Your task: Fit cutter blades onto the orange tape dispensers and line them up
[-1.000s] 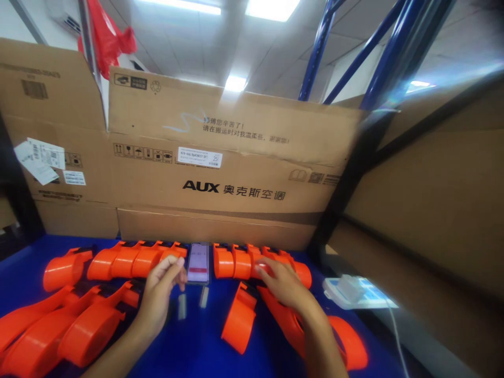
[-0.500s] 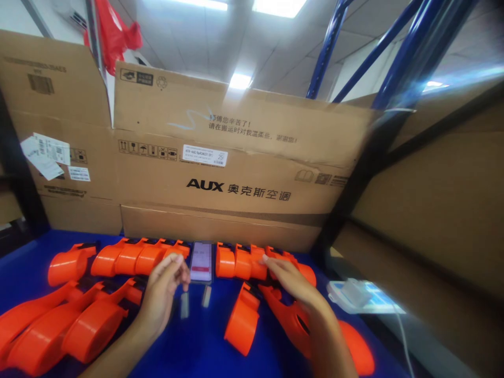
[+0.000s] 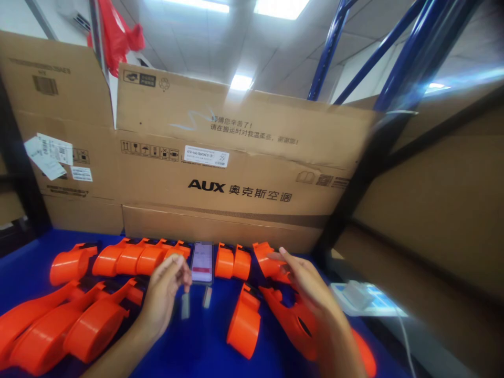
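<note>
My left hand [image 3: 165, 289] rests in the middle of the blue surface, fingers loosely curled, with nothing visible in them. Close by are a phone [image 3: 202, 262] and two small grey blocks [image 3: 185, 305]. My right hand [image 3: 305, 281] has its fingertips on a tilted orange plastic part [image 3: 263, 259] of the back row; its grip is partly hidden. Two more orange parts [image 3: 224, 261] stand upright between it and the phone. In front of the right hand lie a separate orange part [image 3: 244, 323] and a long orange piece [image 3: 291, 320], partly covered by the forearm.
At the left, several orange parts [image 3: 149, 260] form a back row and more [image 3: 94, 320] lie in front. A printed cardboard panel [image 3: 236, 173] stands behind. At the right are a white power strip [image 3: 366, 298] with a cable and a dark rack post [image 3: 350, 194].
My right hand has moved a little to the right. The orange part at its fingertips has shifted right and tilted, leaving a gap beside the two upright ones. My left hand is still.
</note>
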Tool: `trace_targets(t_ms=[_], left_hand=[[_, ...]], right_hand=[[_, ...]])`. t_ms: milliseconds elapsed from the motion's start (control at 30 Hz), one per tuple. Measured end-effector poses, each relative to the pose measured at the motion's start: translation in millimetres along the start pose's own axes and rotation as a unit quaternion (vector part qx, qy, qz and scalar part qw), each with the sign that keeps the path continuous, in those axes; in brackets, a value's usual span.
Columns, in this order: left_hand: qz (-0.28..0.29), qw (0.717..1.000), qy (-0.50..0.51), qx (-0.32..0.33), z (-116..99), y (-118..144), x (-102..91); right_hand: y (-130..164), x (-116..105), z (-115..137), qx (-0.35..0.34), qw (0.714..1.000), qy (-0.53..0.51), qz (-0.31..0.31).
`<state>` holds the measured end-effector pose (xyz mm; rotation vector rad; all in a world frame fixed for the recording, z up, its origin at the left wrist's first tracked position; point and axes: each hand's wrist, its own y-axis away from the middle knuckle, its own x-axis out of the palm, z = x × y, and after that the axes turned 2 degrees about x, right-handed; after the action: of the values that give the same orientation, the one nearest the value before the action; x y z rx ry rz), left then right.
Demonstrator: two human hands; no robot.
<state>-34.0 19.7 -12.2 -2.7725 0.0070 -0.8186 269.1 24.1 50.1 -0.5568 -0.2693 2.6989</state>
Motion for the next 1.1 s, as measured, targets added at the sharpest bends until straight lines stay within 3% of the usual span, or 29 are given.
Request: trace_targets(t_ms=[100,233,333,433,533,633,733,833,933,1000,1100], left_hand=[[0.010,1.000,-0.020,0.001,1.2,0.6,-0.7],[0.070,0.995,-0.076,-0.007,3.7,0.9,-1.5],[0.127,0.987,-0.097,-0.034,6.7,1.6,1.1],[0.145,0.985,-0.050,-0.084,7.1,4.9,8.6],[0.131,0.982,0.033,-0.134,1.5,9.4,17.4],[0.090,0.979,0.098,-0.152,-6.1,10.7,20.0],[0.032,0.984,0.096,-0.144,-9.0,7.3,15.0],[-0.041,0.989,0.079,-0.115,-8.3,1.7,9.5],[-0.086,0.987,0.107,-0.079,-9.7,-2.1,9.2],[-0.100,0.984,0.127,-0.073,-12.2,-2.5,11.1],[-0.097,0.982,0.142,-0.082,-15.1,-0.7,13.9]], right_hand=[[3.3,-7.9,3.2,0.020,0.990,-0.135,0.046],[16.4,-7.8,9.8,-0.022,0.964,-0.259,0.057],[29.5,3.9,17.0,-0.043,0.950,-0.278,0.134],[40.6,21.4,24.8,-0.068,0.928,-0.261,0.256],[50.7,39.8,33.6,-0.102,0.883,-0.245,0.386],[63.4,58.7,41.7,-0.101,0.861,-0.258,0.427],[78.0,80.0,44.5,-0.059,0.841,-0.277,0.460],[90.1,101.0,40.0,-0.018,0.888,-0.273,0.368],[99.3,114.1,32.9,-0.093,0.945,-0.080,0.303],[104.7,117.4,29.5,-0.164,0.942,0.064,0.285],[111.5,118.7,26.2,-0.230,0.904,0.233,0.274]])
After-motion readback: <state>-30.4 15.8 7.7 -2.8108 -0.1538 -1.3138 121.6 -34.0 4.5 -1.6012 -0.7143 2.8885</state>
